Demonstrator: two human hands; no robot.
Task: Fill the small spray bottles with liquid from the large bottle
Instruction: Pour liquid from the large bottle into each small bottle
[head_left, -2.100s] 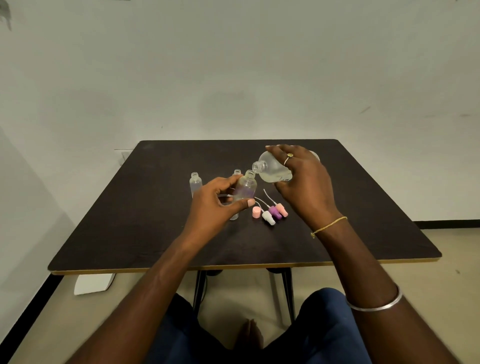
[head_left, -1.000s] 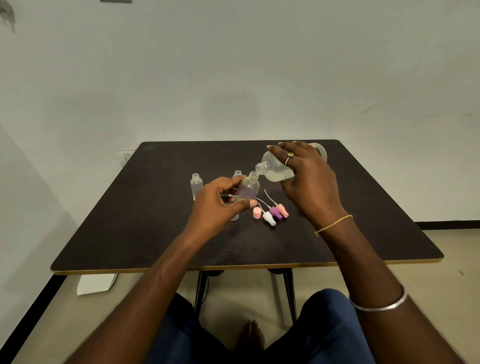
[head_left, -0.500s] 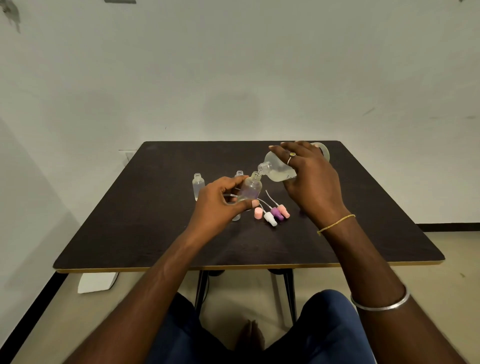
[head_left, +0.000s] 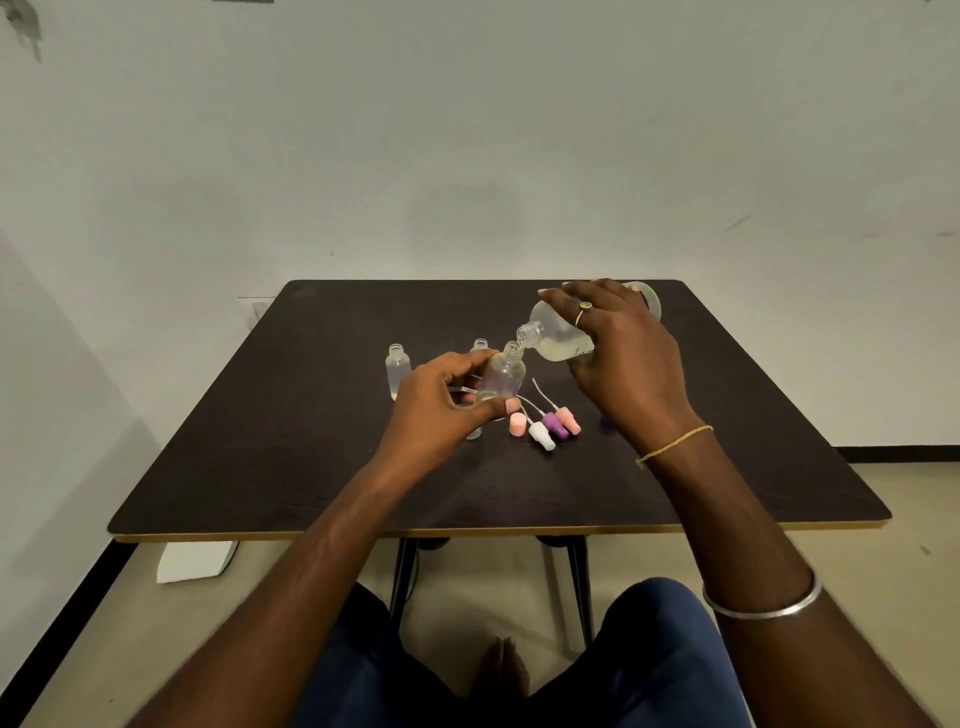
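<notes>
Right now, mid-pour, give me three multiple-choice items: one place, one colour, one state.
1. The loose spray tops lie: A) on the table, between the hands; B) on the floor; C) on the lap.
2. The upright cap nearest the left hand is: A) green; B) pink; C) black.
3. The large bottle is: A) upright on the table; B) capped; C) tilted in the right hand.
Answers: A, they rest on the dark top; B, it is pale pink; C, its open mouth meets the held small bottle.

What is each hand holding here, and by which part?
The left hand grips a small spray bottle round its lower body; the right hand grips the tilted large bottle round its body.
</notes>
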